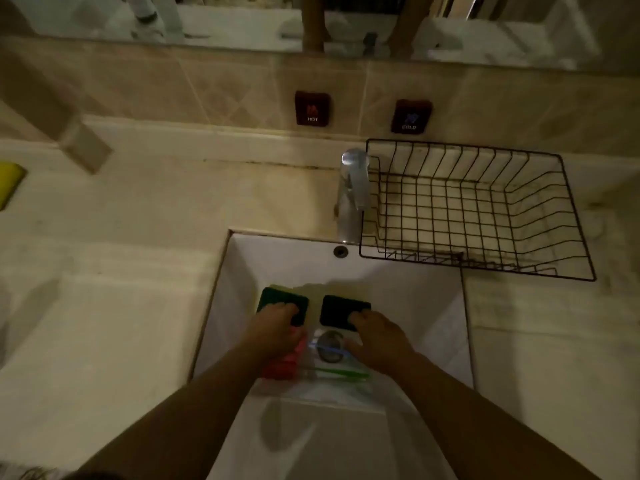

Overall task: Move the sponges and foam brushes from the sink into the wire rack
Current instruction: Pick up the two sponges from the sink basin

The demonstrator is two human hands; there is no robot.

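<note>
Two sponges with dark green scouring tops lie side by side in the white sink [415, 282]. My left hand [277, 329] rests on the near edge of the left sponge [278, 299], fingers curled over it. My right hand [377, 336] touches the near right corner of the right sponge [341, 310]. A red foam piece [282, 367] shows under my left wrist. A blue-handled brush [330, 349] crosses the drain, and a green-handled brush [341, 374] lies nearer me. The black wire rack [478, 209] stands on the counter at the back right, with nothing in it.
A chrome faucet [353, 192] rises between the sink and the rack's left side. Hot and cold signs hang on the tiled wall. A yellow object [8, 181] lies at the far left of the beige counter. A mirror runs along the top.
</note>
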